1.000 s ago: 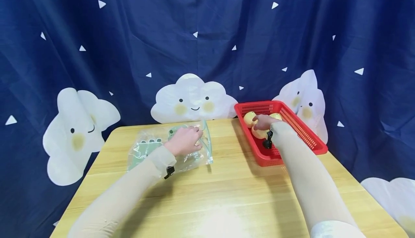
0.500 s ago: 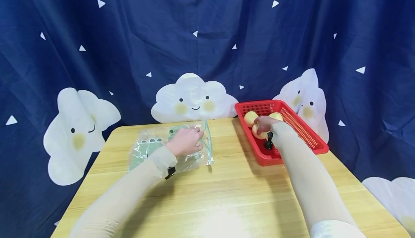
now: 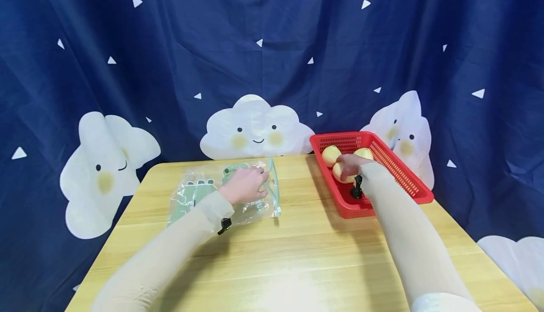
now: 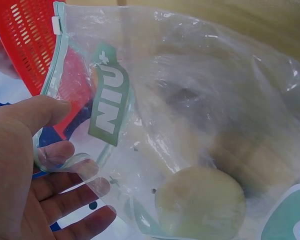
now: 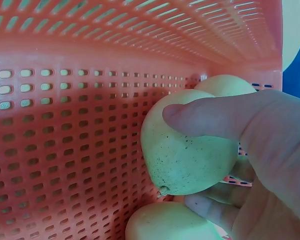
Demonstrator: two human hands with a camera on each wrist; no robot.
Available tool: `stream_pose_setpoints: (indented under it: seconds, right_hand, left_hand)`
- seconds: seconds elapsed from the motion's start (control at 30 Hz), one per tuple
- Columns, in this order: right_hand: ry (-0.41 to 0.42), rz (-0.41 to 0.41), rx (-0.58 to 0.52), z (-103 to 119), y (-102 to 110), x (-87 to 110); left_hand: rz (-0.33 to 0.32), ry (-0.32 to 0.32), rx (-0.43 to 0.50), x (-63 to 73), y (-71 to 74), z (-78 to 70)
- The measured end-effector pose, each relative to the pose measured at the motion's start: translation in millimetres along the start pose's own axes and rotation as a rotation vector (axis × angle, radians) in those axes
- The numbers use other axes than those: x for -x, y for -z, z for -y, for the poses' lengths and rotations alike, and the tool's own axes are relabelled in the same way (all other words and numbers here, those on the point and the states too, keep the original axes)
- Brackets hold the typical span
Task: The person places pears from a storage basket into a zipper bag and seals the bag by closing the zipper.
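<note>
One pale wood table [image 3: 272,260], grain visible, glare at 6 o'clock. One navy curtain [image 3: 170,43] beyond, at 12, printed with white triangles and smiling clouds [image 3: 257,123]. One clear zip bag [image 3: 250,215] on the table at 10 o'clock; left hand [image 3: 244,185] holding its mouth, fingers curled. One red slotted basket [image 3: 348,212] at 2 o'clock, containing three pale yellow fruits [image 3: 331,155]; right hand [image 3: 353,164] gripping one, thumb across, fingers beneath.

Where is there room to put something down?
The pale wooden tabletop is bare between the cream sleeves and in the strip between the clear zip bag and the red rectangular plastic basket. Crowded: the bag at the left hand, and the basket's far end, where the right hand grips one round yellow fruit beside two more.
</note>
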State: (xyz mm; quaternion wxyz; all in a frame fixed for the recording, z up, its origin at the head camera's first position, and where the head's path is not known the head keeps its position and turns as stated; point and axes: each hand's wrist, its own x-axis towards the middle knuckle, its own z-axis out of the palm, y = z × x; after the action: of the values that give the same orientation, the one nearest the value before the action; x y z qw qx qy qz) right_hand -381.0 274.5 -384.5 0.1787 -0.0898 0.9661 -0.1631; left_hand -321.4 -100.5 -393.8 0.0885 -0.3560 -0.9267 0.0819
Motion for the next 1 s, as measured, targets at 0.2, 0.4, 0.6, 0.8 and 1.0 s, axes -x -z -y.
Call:
stream_pose_setpoints:
  seconds: [0.2,0.4,0.6,0.8,1.0]
  right_hand:
    - [-0.052,0.025,-0.076,1.5,-1.6,-0.1]
    - [0.020,-0.024,0.068,-3.5,-2.0,-1.5]
    - [0.011,-0.005,0.048,-7.9,-0.3,-4.1]
    - [-0.008,0.059,-0.028,1.6,12.2,2.2]
    - [0.011,0.040,-0.008,10.3,25.6,3.6]
  left_hand:
    - [0.003,0.002,0.007,0.0,-3.0,-0.1]
    - [0.005,-0.002,-0.001,-0.3,-4.0,0.0]
    - [0.016,0.003,0.010,-1.2,-0.2,-0.9]
    - [0.019,0.013,0.013,-2.0,-0.5,0.4]
    - [0.011,0.008,-0.002,-2.8,-3.3,2.8]
